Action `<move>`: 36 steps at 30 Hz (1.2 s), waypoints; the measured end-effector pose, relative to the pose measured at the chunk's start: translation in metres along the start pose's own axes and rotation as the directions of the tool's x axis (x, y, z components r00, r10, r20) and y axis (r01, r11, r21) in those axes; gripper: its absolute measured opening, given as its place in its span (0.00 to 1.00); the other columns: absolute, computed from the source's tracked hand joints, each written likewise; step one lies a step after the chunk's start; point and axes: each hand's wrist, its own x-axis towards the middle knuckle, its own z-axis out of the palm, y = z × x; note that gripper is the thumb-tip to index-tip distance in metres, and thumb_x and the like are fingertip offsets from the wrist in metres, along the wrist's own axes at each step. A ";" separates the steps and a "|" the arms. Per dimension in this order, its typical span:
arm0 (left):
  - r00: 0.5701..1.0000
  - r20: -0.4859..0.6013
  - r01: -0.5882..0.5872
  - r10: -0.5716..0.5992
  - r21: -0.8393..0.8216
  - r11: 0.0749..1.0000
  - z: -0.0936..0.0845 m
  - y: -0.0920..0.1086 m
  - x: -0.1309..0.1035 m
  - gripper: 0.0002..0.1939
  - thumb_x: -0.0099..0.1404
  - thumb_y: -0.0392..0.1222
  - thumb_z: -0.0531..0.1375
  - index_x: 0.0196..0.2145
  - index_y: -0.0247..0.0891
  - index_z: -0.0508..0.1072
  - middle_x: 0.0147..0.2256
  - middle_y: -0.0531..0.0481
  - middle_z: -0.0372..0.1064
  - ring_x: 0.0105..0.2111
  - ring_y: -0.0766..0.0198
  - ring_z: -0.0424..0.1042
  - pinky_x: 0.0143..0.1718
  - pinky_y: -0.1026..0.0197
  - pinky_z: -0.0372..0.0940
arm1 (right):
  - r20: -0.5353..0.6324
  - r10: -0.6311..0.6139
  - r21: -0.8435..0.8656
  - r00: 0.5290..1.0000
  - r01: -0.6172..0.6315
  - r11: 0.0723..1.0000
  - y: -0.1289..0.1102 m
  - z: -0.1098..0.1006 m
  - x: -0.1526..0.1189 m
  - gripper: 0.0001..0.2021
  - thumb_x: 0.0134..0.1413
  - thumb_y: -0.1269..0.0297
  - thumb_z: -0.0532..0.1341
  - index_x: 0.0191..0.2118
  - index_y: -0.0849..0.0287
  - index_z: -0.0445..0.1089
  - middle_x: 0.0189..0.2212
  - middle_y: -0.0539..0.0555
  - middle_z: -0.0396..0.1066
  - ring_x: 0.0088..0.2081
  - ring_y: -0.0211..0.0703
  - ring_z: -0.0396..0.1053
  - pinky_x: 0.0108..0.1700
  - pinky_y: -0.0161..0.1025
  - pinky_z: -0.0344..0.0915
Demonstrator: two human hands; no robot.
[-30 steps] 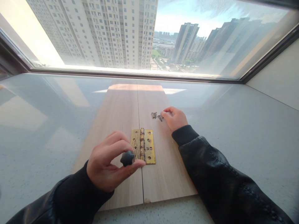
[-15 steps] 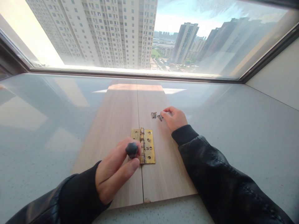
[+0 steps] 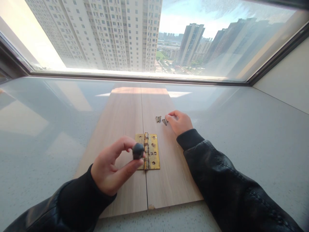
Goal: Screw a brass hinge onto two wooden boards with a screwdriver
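A brass hinge [image 3: 153, 154] with dark stains lies open across the seam between two pale wooden boards [image 3: 171, 180]. Above its left leaf, my left hand [image 3: 113, 167] grips a tool by its black handle [image 3: 138, 151], seen end-on; the tool's lower part is hidden. Several small screws [image 3: 158, 119] lie on the right board, beyond the hinge. Beside them rests my right hand [image 3: 180, 122], thumb and forefinger pinched together at the nearest screws. Whether a screw is between those fingertips cannot be made out.
The boards lie on a speckled white sill [image 3: 241, 145]. A window with a dark frame [image 3: 135, 78] runs along the far side, and a white wall [image 3: 287, 67] stands at the right. The near end of the right board is chipped.
My left hand has turned and shifted a little, its fingers more arched, and the black handle has tilted and moved slightly right and up. My right hand has stayed nearly still.
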 end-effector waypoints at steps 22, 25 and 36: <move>0.996 -0.035 -0.073 0.079 0.147 0.986 -0.004 0.014 0.004 0.07 0.54 0.31 0.62 0.32 0.38 0.70 0.29 0.51 0.66 0.30 0.64 0.66 0.30 0.61 0.62 | -0.018 -0.019 -0.008 1.000 0.019 1.000 0.000 0.000 0.000 0.14 0.46 0.53 0.55 0.26 0.59 0.71 0.23 0.51 0.68 0.31 0.44 0.65 0.37 0.40 0.59; 0.988 -0.154 0.004 0.027 0.196 0.981 0.002 0.014 0.001 0.11 0.51 0.32 0.64 0.27 0.39 0.64 0.26 0.54 0.62 0.26 0.67 0.64 0.25 0.63 0.60 | -0.014 -0.021 -0.012 1.000 0.021 1.000 0.000 0.000 0.000 0.14 0.46 0.53 0.56 0.27 0.59 0.71 0.23 0.51 0.68 0.31 0.44 0.65 0.37 0.41 0.59; 0.776 -0.624 0.202 -0.094 0.106 0.974 -0.015 0.009 0.005 0.12 0.48 0.42 0.67 0.23 0.39 0.66 0.20 0.58 0.59 0.21 0.70 0.60 0.23 0.63 0.57 | -0.050 -0.278 -0.205 0.959 0.263 0.943 -0.030 -0.011 -0.014 0.10 0.47 0.58 0.58 0.22 0.58 0.66 0.25 0.52 0.68 0.31 0.43 0.61 0.36 0.40 0.57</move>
